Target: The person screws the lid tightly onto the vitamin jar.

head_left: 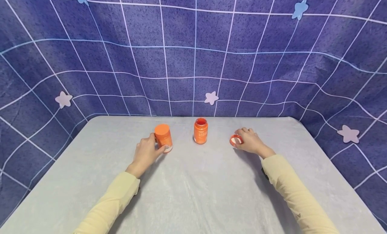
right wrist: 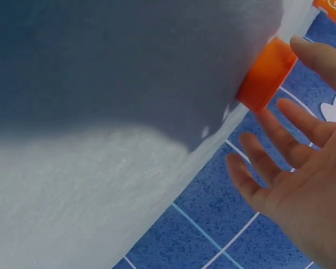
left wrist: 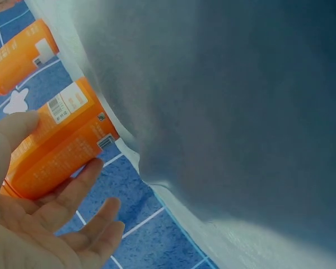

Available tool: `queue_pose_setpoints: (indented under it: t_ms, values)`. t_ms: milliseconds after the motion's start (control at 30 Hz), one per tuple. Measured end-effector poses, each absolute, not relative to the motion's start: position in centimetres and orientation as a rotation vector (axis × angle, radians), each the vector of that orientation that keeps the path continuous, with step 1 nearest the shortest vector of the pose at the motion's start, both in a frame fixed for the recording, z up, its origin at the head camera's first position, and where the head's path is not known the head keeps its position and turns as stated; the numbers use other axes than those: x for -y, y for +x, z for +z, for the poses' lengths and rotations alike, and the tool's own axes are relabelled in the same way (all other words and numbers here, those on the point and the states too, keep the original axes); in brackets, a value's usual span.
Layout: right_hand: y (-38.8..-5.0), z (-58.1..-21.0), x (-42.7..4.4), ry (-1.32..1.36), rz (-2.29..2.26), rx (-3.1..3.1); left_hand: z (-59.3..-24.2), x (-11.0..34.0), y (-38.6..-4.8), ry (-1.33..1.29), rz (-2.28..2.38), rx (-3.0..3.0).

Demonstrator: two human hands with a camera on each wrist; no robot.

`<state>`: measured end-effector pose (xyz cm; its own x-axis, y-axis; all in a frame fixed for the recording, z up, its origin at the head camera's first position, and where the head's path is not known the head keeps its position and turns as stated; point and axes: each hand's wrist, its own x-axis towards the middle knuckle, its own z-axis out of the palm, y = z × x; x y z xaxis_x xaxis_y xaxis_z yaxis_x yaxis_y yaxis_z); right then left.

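My left hand [head_left: 146, 151] holds an upright orange bottle [head_left: 163, 139] with its cap on. In the left wrist view the thumb lies on one side of that bottle [left wrist: 61, 137] and a finger on the other, while the remaining fingers spread away. My right hand [head_left: 250, 141] has its thumb and fingertips at opposite edges of a loose orange cap [head_left: 231, 142], which lies hollow side up, pale inside. In the right wrist view the cap [right wrist: 266, 75] rests on the cloth. Between the hands an uncapped orange bottle [head_left: 201, 133] stands upright, its mouth showing.
A pale grey cloth [head_left: 193, 187] covers the table. Behind its far edge hangs a blue curtain [head_left: 178, 62] with light grid lines and star shapes. The uncapped bottle stands near the far edge.
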<state>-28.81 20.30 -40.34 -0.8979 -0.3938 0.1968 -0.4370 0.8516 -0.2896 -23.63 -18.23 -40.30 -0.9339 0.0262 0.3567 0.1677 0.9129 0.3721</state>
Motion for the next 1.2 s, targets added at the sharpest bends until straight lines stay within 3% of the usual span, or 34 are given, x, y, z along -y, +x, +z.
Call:
queue_pose_setpoints:
  t_ms: [833,1200]
  values:
    - [-29.2,-41.0,-20.4,0.596,0.416,2.973,-38.3,17.1,-23.9,-0.123,-0.627,2.651]
    - [-29.2,-40.9,-20.3,0.584,0.406,2.978,-37.2,15.1,-24.0,-0.265,-0.414,2.467]
